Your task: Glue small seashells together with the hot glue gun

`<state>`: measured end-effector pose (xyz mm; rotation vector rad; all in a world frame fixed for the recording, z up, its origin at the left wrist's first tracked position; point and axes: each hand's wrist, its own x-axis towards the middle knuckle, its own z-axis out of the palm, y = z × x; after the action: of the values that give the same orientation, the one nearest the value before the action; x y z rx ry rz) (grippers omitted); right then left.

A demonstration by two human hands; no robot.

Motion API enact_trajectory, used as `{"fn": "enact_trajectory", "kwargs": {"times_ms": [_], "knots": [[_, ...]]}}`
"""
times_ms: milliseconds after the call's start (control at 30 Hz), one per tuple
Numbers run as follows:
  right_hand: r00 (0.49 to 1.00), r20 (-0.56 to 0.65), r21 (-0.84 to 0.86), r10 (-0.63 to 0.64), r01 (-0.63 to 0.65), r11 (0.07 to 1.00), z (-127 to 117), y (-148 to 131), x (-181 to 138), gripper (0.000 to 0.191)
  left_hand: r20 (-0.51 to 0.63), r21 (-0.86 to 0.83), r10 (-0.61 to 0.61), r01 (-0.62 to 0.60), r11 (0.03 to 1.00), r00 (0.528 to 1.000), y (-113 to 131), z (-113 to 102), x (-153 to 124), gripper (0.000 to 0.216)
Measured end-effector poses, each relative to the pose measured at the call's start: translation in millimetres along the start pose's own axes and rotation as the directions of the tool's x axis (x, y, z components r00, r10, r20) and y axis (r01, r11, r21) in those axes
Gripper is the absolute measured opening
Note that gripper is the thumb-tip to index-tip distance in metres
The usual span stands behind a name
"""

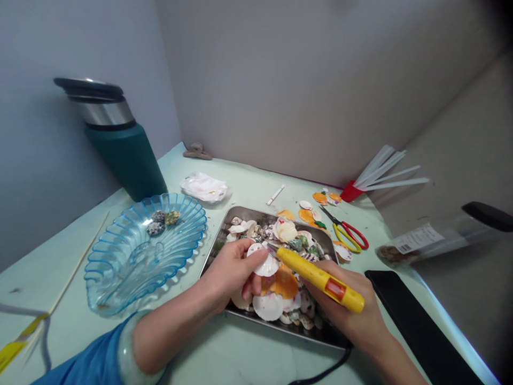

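Observation:
My left hand (234,272) pinches a white scallop shell (265,263) over a metal tray (218,241) heaped with several shells. My right hand (352,313) grips a yellow corded tool (320,278) like a pen, with its tip touching the top edge of that shell. An orange shell (285,283) lies in the tray just under the held one. A black cord (324,371) runs from the right hand toward the front edge.
A blue glass shell-shaped dish (140,251) holding three small shells sits left. A teal flask (120,144) stands behind it. Yellow-and-red scissors (347,232), loose shells, white sticks in a red holder (377,179), a plastic bag (204,187) and a black pad (417,326) surround the tray.

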<state>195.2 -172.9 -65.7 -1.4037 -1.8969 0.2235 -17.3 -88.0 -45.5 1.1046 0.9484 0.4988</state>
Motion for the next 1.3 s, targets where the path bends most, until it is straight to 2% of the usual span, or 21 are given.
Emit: {"fn": "enact_trajectory", "kwargs": {"times_ms": [767, 900, 1100, 1300], "knots": [[1.000, 0.020, 0.048, 0.012, -0.013, 0.999, 1.7, 2.0, -0.7, 0.012, 0.030, 0.004, -0.006, 0.006, 1.000, 1.000, -1.9, 0.0, 0.0, 0.032], [0.999, 0.000, 0.052, 0.052, -0.052, 0.997, 1.7, 2.7, -1.7, 0.008, 0.019, 0.008, -0.015, 0.015, 1.000, 1.000, -1.5, 0.0, 1.4, 0.034], [1.000, 0.021, 0.048, -0.001, 0.000, 0.999, 2.2, 4.0, -0.6, 0.011, 0.026, 0.005, -0.011, 0.011, 1.000, 1.000, -1.0, 0.3, 0.0, 0.027], [1.000, 0.010, 0.054, 0.020, -0.020, 0.998, 3.0, 4.9, 0.1, 0.010, 0.017, 0.025, -0.025, 0.024, 0.999, 1.000, -1.0, 0.1, 0.5, 0.031]]}}
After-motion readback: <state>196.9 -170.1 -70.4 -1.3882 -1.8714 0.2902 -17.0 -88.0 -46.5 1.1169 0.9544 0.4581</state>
